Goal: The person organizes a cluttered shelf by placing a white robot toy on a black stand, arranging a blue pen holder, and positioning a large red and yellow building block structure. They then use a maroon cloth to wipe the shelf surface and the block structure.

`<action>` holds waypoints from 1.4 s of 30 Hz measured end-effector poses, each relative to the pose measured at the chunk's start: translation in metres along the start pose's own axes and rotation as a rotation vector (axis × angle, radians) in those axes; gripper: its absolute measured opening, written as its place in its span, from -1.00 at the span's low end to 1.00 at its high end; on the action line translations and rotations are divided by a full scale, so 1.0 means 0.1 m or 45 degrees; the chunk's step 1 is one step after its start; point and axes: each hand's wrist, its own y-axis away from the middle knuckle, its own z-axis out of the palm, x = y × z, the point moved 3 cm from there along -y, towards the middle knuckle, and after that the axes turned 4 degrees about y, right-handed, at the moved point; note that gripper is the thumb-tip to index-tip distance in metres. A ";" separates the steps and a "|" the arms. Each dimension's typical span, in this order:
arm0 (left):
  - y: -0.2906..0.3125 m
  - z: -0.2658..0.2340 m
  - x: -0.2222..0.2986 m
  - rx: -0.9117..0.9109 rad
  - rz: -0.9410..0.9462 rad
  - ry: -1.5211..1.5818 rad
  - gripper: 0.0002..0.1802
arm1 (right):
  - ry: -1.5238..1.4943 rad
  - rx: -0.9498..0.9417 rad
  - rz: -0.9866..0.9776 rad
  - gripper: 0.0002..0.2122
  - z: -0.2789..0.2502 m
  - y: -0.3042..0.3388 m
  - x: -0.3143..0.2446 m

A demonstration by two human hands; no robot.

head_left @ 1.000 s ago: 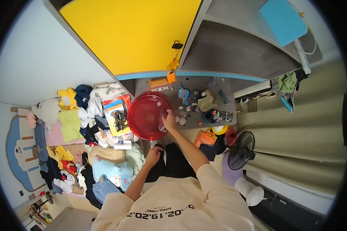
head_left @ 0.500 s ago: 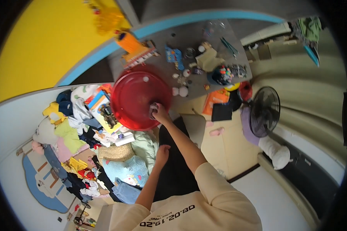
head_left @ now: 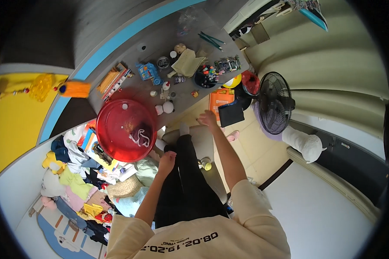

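Observation:
My right hand [head_left: 208, 118] is over the front edge of the desk, to the right of the basin, with its fingers apart and nothing in them. My left hand [head_left: 167, 161] hangs above my lap near the basin's lower right side, its fingers loosely curled and nothing showing in them. The round red plastic basin [head_left: 103, 137] stands at the desk's left end. Inside it lies a dark purplish bundle [head_left: 136, 129] with a white cord [head_left: 140, 139] looped on top; what the bundle is, I cannot tell. A small white round piece [head_left: 125, 106] is near the basin's far side.
The grey desk [head_left: 153, 49] carries a blue toy [head_left: 149, 73], a beige cloth-like item [head_left: 188, 62], a dark pen holder [head_left: 205, 82], green pencils [head_left: 211, 41] and small figures. Clothes [head_left: 75, 179] are heaped at left. A black fan [head_left: 274, 102] stands at right, near an orange bag [head_left: 219, 100].
My right hand has let go of the purplish bundle, now lying in the basin, and has moved right, out of it. My left hand stays curled. The view has shifted.

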 end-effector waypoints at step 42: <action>-0.41 -0.61 0.17 0.194 -0.598 1.330 -0.62 | 0.839 -0.293 -0.569 -0.76 0.27 2.09 -0.93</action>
